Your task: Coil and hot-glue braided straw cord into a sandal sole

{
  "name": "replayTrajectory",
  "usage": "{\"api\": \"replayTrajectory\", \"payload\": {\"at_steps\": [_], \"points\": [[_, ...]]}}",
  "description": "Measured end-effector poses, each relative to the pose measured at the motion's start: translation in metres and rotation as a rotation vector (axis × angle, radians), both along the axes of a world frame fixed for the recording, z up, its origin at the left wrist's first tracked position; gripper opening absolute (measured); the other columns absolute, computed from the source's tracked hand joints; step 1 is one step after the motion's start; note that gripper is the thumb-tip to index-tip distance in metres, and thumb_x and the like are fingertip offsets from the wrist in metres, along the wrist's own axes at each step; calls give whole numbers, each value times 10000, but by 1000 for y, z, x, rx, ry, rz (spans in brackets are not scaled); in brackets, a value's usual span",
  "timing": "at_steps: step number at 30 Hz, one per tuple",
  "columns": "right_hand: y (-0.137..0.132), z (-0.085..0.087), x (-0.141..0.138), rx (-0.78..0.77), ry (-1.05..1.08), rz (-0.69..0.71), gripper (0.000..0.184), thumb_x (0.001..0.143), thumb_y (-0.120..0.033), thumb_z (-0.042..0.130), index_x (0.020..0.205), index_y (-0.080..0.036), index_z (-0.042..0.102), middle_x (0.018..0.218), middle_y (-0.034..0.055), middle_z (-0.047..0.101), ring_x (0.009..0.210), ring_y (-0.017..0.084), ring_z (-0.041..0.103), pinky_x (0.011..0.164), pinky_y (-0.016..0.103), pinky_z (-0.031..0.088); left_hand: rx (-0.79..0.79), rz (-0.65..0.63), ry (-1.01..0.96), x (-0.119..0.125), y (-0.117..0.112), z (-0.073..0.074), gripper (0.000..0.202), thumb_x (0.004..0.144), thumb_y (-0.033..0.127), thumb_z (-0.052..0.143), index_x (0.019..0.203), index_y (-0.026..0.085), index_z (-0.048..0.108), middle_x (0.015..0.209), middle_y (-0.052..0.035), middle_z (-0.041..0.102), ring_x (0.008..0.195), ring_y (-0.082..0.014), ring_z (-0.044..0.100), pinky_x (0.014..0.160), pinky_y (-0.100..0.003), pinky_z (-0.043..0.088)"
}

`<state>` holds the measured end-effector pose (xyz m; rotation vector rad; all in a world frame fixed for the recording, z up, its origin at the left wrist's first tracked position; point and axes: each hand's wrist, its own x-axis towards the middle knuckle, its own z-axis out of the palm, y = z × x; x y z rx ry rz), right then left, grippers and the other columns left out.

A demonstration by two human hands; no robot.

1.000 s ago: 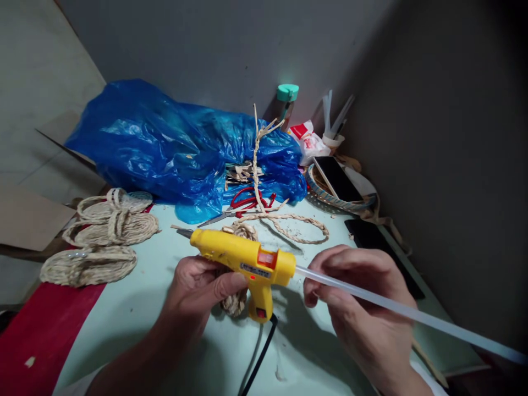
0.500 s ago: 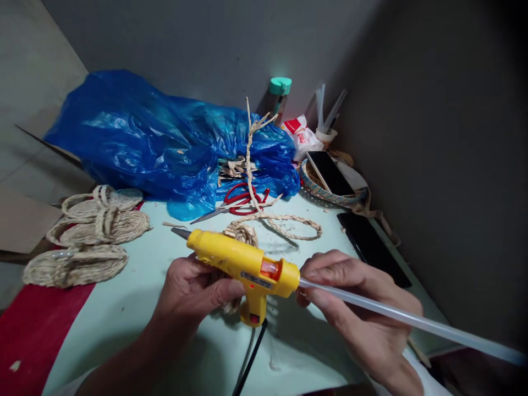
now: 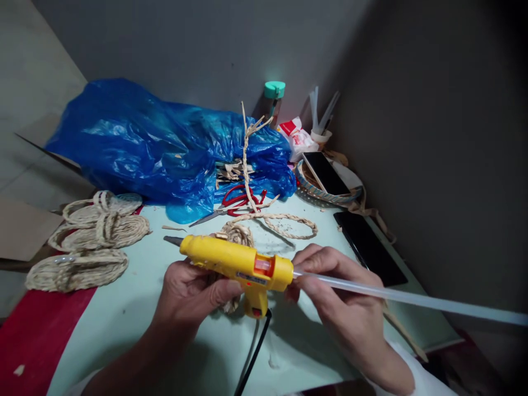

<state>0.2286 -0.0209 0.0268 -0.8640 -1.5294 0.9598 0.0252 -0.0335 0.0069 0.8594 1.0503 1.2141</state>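
While the left hand (image 3: 192, 291) grips the yellow glue gun (image 3: 231, 261) from its near side, thumb pressed flat by the handle and fingers curled out of sight behind it, the right hand (image 3: 342, 297) pinches a translucent glue stick (image 3: 412, 297) between thumb and fingertips, right at the gun's rear opening. In the head view the gun is held up over the middle of the desk (image 3: 144, 308), its dark nozzle toward the left edge, a small red light glowing on its side. The stick's front end sits inside the gun; the rest slants out past the right edge of the desk. A black cable (image 3: 256, 349) runs from the handle toward the near edge. Behind the gun shows a woven bundle (image 3: 239, 234), partly hidden; whether the left hand also holds it, I cannot tell.

Three woven slippers (image 3: 82, 270) lie at the left edge, on and beside a red cloth (image 3: 41, 335). Along the far edge slumps a blue plastic bag (image 3: 144, 143), with scissors (image 3: 221, 209) just in front and a braid (image 3: 246, 168) rising against it. Toward the far right corner, a phone (image 3: 325, 173) rests on a round basket (image 3: 307, 190); a black tablet-like slab (image 3: 371, 250) lies along the right edge.
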Motion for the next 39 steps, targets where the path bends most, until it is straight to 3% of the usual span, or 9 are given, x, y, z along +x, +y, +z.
{"api": "replayTrajectory", "payload": {"at_steps": [5,10,14,19,22,27,31,35,39], "points": [[-2,-8,-4,-23,-205,71,333,874,-502,754,1076,-266,634,953,-23,690,831,133,643,735,221,522,30,6,-5,2,-4,7,192,702,331,880,844,210,835,823,-56,808,776,-233,755,686,-280,622],[-6,-11,-12,12,-336,179,247,957,-403,683,1152,-261,629,1095,-3,692,990,162,652,903,253,513,150,12,78,2,-3,8,127,717,212,863,835,250,833,793,-2,796,749,-177,745,684,-216,598],[-10,-17,-16,-26,-317,98,188,998,-376,617,1107,-224,644,1022,12,716,902,170,670,832,273,538,164,-69,45,1,2,6,75,760,276,843,820,231,835,679,2,746,721,-158,716,645,-191,563],[-7,-24,-18,60,-223,-74,255,988,-354,631,1195,-206,645,1125,69,712,1000,212,672,913,333,536,146,0,-92,5,9,8,194,754,273,835,947,249,844,1049,-43,782,1100,-220,686,915,-241,543],[-5,-20,-17,76,-180,-119,234,999,-329,617,1202,-214,638,1119,77,721,1039,230,684,977,381,534,142,51,-114,7,12,10,144,769,267,803,905,252,849,1094,-44,772,1106,-215,679,934,-249,529],[0,5,-9,1,99,-90,173,1009,-338,605,1137,-236,660,988,60,767,803,205,746,653,299,609,191,112,-24,-1,15,3,120,798,242,774,900,250,837,1011,-30,774,1029,-195,680,926,-256,503],[9,24,4,-35,228,-36,170,998,-339,623,1143,-251,620,1015,43,746,619,132,652,501,252,508,323,118,96,-9,16,0,330,873,233,711,1193,312,738,1264,-5,718,1203,-193,620,1027,-257,442],[19,21,23,-123,184,-26,206,1005,-375,599,1145,-224,592,801,2,658,542,100,504,481,240,395,310,63,84,-10,15,3,560,919,313,663,1453,368,504,1280,-19,709,1070,-187,674,930,-275,504],[25,7,39,-236,54,131,291,963,-460,628,1010,-175,668,629,-8,535,559,122,461,479,245,329,287,136,233,-10,17,1,333,909,366,694,1236,303,686,1148,-14,751,999,-172,683,892,-240,513]]}}
